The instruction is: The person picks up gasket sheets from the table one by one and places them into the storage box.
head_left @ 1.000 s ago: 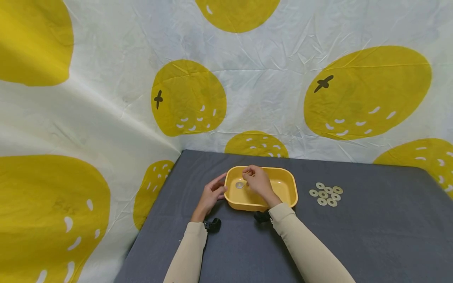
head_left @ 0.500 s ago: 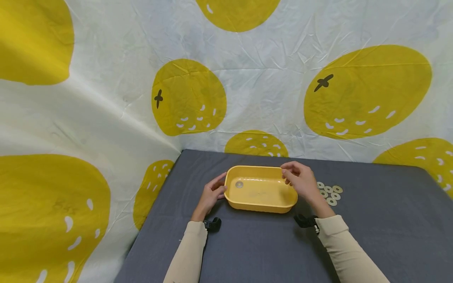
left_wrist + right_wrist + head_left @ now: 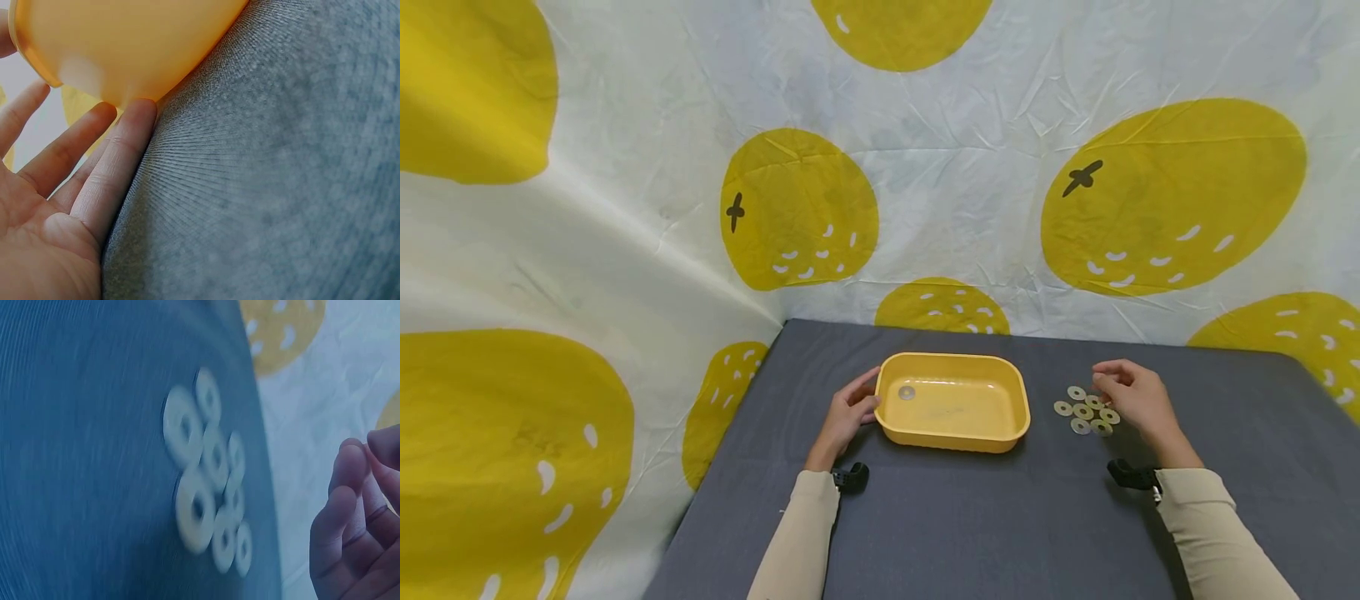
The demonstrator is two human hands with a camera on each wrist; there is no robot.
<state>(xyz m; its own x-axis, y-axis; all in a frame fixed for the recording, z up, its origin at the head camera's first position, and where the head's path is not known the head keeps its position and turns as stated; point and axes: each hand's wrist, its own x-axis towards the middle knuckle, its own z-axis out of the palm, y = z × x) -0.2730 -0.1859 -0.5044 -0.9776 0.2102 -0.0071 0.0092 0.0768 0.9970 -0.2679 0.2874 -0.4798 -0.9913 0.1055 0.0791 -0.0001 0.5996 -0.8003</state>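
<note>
A yellow rectangular tray (image 3: pixel 952 408) stands on the dark grey cloth, with one metal washer (image 3: pixel 907 392) lying inside near its left end. At the tray's left end is my left hand (image 3: pixel 847 414); its nearly straight fingers (image 3: pixel 139 122) touch the outer wall, and the thumb is by the rim. To the right, several flat ring washers (image 3: pixel 1083 412) lie in a loose cluster. Over that cluster's right side hovers my right hand (image 3: pixel 1138 402), fingers loosely bent and thumb close to the index fingertip. Nothing shows between those fingertips in the right wrist view.
The grey cloth-covered table (image 3: pixel 970 517) reaches back to a white curtain (image 3: pixel 955 217) printed with yellow fruit, which also hangs along the left side. Dark wrist cameras are strapped at both sleeve cuffs.
My right hand has moved out of the tray and rightward to the washers. My left hand and the tray stay put, and the washer inside still lies at the left end.
</note>
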